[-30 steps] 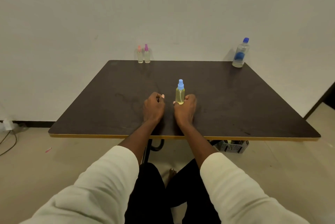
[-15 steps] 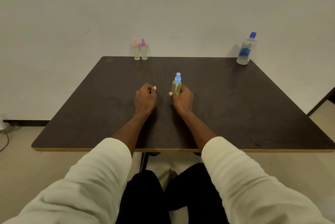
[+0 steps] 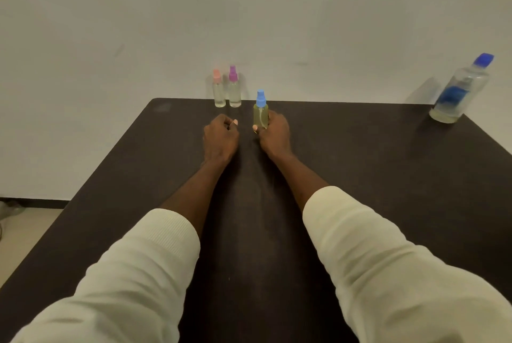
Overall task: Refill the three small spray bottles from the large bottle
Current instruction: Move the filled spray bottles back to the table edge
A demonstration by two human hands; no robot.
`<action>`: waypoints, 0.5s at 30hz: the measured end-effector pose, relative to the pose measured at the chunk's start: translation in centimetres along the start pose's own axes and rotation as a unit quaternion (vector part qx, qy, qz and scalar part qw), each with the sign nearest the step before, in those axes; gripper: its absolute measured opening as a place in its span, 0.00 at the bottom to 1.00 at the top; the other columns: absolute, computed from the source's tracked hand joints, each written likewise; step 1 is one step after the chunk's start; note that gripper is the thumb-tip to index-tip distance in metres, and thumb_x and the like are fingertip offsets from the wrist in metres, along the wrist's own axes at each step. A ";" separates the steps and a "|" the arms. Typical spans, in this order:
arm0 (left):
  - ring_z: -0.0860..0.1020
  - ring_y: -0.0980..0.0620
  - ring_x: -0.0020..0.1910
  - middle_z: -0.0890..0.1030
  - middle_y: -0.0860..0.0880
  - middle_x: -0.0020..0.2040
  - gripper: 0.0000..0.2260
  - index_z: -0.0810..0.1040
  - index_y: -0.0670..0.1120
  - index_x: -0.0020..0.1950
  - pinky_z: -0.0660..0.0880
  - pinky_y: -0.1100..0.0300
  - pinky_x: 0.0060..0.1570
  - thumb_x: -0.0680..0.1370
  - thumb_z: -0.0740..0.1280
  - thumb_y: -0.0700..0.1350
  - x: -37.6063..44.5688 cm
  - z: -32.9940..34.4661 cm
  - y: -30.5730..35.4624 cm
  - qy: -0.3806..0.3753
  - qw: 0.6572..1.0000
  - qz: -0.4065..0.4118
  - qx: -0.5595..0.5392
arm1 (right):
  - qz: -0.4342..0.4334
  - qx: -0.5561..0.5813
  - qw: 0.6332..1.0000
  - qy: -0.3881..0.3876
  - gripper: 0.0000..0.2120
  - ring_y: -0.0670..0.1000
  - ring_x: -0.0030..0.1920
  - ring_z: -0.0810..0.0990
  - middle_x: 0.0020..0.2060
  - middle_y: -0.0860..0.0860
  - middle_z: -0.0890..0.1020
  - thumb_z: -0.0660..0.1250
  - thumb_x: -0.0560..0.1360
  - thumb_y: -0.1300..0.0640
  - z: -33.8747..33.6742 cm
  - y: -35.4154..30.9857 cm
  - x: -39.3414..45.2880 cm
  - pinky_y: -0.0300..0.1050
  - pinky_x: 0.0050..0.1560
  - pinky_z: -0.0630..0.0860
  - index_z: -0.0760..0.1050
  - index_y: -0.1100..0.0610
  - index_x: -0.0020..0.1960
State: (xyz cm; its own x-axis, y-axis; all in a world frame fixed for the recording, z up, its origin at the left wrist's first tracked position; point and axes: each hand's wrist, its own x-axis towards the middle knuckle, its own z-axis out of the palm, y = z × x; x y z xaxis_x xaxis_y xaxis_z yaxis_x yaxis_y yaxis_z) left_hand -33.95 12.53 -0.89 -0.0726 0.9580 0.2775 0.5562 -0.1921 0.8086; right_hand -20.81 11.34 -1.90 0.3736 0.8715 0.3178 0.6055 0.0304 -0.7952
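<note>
My right hand [image 3: 274, 134] grips a small spray bottle with a blue cap [image 3: 260, 111], upright and holding yellowish liquid, near the far edge of the dark table [image 3: 374, 176]. Beside it my left hand [image 3: 220, 138] rests as a closed fist with nothing in it. Just beyond the hands, two more small spray bottles stand side by side at the table's far edge: one with a pink cap [image 3: 219, 90] and one with a purple cap [image 3: 234, 89]. The large clear bottle with a blue cap and blue label [image 3: 461, 90] stands at the far right corner, with a little liquid at its bottom.
A plain white wall [image 3: 249, 9] runs right behind the table's far edge. Light floor shows to the left of the table [image 3: 25, 226]. My white sleeves fill the lower part of the view.
Both hands have slid forward across the table toward the far edge, the right one carrying the blue-capped bottle. The view has moved closer to the table too.
</note>
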 end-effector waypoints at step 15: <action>0.81 0.43 0.49 0.83 0.45 0.49 0.10 0.81 0.45 0.50 0.78 0.49 0.53 0.78 0.64 0.49 5.2 3.4 -1.0 0.014 0.994 -0.061 0.085 | 0.044 -0.055 0.997 0.008 0.13 0.55 0.49 0.78 0.50 0.56 0.80 0.69 0.75 0.50 4.9 0.5 10.3 0.44 0.43 0.68 0.77 0.59 0.53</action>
State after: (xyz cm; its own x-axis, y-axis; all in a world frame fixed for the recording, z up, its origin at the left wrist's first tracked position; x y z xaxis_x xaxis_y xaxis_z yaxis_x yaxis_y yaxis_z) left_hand -32.04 18.45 -1.99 -0.1707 0.9651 0.1987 0.6740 -0.0327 0.7380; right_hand -20.07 22.69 -1.55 0.4402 0.8600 0.2582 0.6431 -0.1013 -0.7591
